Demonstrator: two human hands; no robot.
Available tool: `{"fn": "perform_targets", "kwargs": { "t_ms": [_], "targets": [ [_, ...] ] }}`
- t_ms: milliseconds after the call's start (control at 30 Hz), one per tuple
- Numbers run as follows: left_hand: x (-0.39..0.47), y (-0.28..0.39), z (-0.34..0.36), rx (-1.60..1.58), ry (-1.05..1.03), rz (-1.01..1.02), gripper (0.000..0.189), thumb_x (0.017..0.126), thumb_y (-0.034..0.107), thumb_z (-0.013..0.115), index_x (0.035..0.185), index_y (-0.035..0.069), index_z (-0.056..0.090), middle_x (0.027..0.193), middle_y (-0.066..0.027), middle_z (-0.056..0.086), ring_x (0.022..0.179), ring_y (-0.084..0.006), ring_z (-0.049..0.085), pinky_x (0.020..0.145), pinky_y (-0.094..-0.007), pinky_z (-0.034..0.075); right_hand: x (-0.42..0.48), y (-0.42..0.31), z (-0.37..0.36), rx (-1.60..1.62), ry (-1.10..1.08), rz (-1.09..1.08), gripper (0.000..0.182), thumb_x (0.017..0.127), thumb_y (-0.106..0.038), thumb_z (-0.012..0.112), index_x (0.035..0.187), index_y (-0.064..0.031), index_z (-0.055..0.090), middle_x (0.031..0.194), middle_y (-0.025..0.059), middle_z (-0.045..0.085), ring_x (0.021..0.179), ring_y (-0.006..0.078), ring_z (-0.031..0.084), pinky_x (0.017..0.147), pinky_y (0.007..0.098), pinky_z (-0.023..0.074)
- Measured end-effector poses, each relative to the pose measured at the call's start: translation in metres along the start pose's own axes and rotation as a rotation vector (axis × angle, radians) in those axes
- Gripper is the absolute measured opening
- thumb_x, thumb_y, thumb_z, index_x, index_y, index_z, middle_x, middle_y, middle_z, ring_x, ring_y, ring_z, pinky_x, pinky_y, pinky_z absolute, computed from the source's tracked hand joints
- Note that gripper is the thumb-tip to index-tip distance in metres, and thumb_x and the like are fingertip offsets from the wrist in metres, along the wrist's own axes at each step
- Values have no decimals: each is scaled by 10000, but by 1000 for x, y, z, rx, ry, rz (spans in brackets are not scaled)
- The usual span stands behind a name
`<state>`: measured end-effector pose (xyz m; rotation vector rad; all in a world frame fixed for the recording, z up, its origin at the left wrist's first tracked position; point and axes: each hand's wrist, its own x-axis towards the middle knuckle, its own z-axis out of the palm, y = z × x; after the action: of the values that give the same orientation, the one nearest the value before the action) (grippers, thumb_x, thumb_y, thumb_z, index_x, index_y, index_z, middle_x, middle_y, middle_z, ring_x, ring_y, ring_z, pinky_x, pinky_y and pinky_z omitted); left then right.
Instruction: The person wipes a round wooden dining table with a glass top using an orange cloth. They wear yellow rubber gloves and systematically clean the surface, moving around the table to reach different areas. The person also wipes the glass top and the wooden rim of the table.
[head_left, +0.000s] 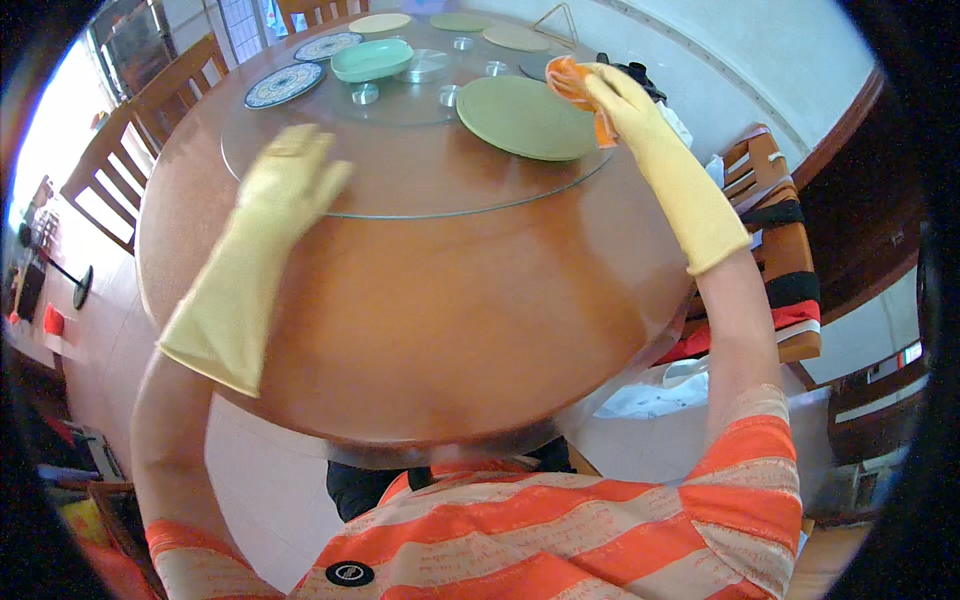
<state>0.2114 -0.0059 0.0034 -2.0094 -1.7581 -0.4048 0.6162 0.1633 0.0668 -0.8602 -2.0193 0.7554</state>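
Observation:
My right hand (624, 101), in a long yellow rubber glove, grips a crumpled orange cloth (571, 81). The cloth is at the right edge of a round green placemat (517, 120), which lies on a glass turntable (390, 169). My left hand (289, 176) wears a matching glove and looks slightly blurred. It holds nothing, with thumb and fingers apart, over the turntable's front left rim; whether it touches the glass I cannot tell. Below the turntable spreads a round brown wooden table (450, 322).
A turquoise dish (373, 60) stands beyond my left hand, near two blue-patterned plates (285, 85). More round mats (380, 23) lie at the far side, near a wire stand (556, 28). Wooden chairs (105, 176) line the left; a wooden rack-like piece (784, 240) stands right, by the wall.

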Motion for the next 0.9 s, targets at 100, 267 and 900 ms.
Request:
{"fn": "perform_targets", "kwargs": {
  "t_ms": [100, 267, 900],
  "targets": [
    [14, 91, 4, -96, -142, 197, 563, 1001, 380, 581, 1422, 14, 509, 1520, -227, 447, 1445, -367, 386, 1217, -437, 279, 14, 60, 22, -119, -174, 18, 518, 990, -542, 549, 1203, -84, 662, 1043, 85, 716, 960, 217, 663, 801, 312, 500],
    [2, 89, 9, -193, -135, 126, 580, 1006, 360, 586, 1485, 65, 441, 1566, -188, 401, 1479, -339, 339, 1234, -419, 245, -3, 19, 63, -745, -72, -500, 403, 922, -419, 665, 1059, -41, 697, 984, 186, 699, 971, 402, 650, 861, 471, 509],
    [10, 28, 30, -238, -44, -59, 554, 1063, 468, 386, 1493, 130, 474, 1542, -90, 468, 1448, -281, 400, 1215, -439, 280, 50, -34, 168, -455, -321, -833, 199, 868, -69, 588, 1013, -78, 724, 913, 208, 684, 866, 407, 666, 764, 462, 540]
  ]
}}
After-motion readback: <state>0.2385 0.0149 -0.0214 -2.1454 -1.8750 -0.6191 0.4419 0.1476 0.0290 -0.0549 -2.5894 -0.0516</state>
